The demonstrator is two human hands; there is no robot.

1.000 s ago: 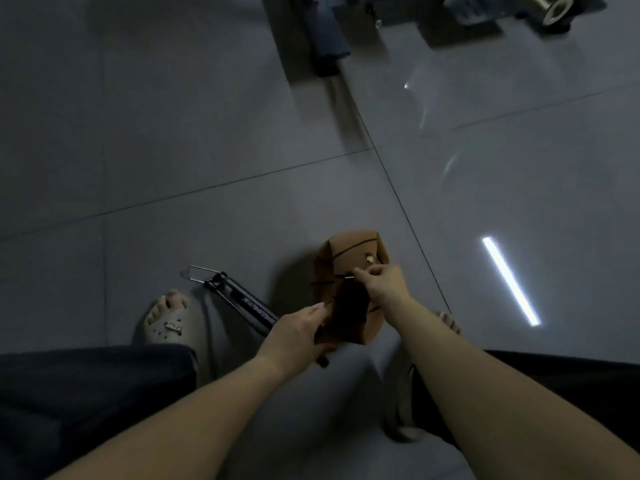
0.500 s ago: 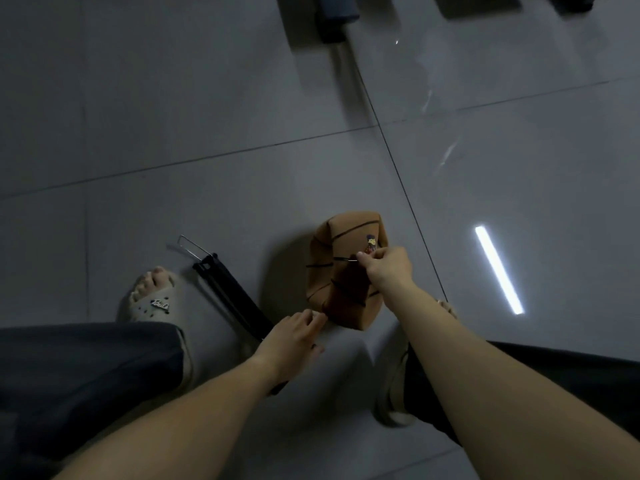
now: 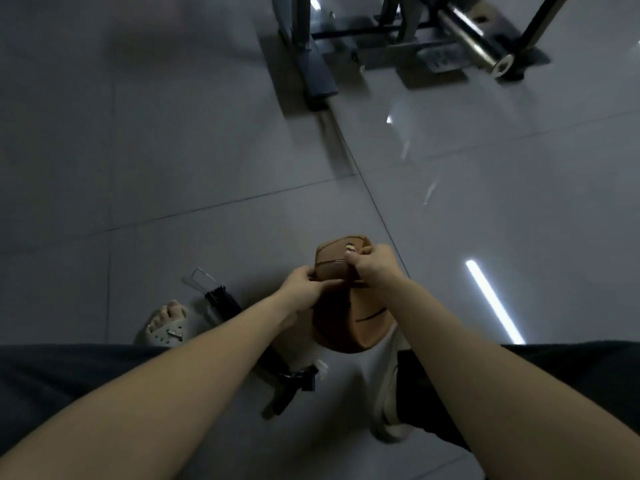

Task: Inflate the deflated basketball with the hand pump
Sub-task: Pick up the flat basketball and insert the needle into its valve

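The deflated basketball (image 3: 349, 327) is brown with black lines. It is folded over itself and is held up above the floor (image 3: 173, 150), near the floor's close edge, between the person's 2 knees. The left hand (image 3: 303, 289) grips the left side of the upper fold, with its fingers curled around the edge. The right hand (image 3: 375, 268) is closed narrow: thumb and forefinger pinch at the top fold, just beside a small pale mark. What is between the fingertips is too small to tell.

The hand pump (image 3: 225, 304) is black and lies flat on the floor to the left of the ball. It passes under the left forearm, and no hand touches it. Its wire foot bracket (image 3: 199, 280) points toward the far edge of the floor.

1 foot in a pale sandal (image 3: 162, 332) stands just beside the pump. A light shoe (image 3: 386, 403) is under the ball. Dark trousers (image 3: 69, 375) cover both legs. At the far edge of the floor stands a metal frame (image 3: 363, 36) with a steel bar (image 3: 474, 46). A bright light stripe (image 3: 495, 303) is reflected in the tiles at the right.
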